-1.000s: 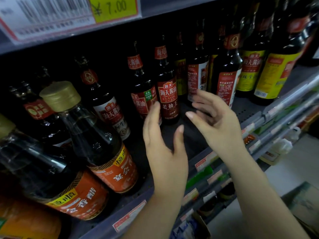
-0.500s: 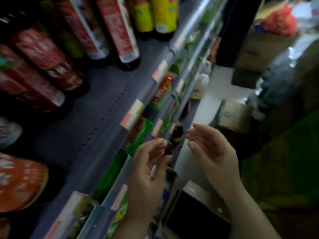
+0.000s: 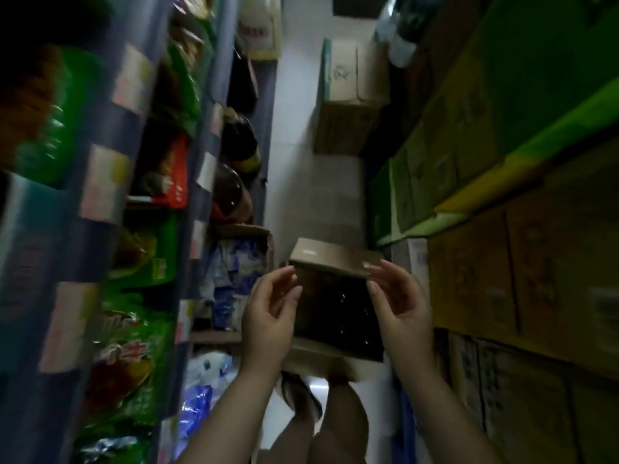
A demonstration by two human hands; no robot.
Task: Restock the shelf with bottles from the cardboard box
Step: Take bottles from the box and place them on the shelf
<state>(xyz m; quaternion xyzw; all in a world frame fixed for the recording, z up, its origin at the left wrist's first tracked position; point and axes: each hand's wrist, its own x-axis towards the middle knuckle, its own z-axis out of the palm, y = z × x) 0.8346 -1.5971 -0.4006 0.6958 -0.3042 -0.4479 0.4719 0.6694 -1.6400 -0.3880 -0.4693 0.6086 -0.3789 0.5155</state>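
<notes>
Down on the floor between the shelving and stacked cartons sits the open cardboard box (image 3: 335,316), dark bottles (image 3: 338,306) upright inside. Left hand (image 3: 268,316) and right hand (image 3: 398,306) hover apart above it, fingers loosely curled, empty, roughly equally near

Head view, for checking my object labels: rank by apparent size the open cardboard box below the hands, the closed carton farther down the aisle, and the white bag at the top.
1. Open cardboard box, nearest the camera.
2. Closed carton, close in apparent size; farther away, so the order is unsure.
3. White bag, smallest, partly cut off.
</notes>
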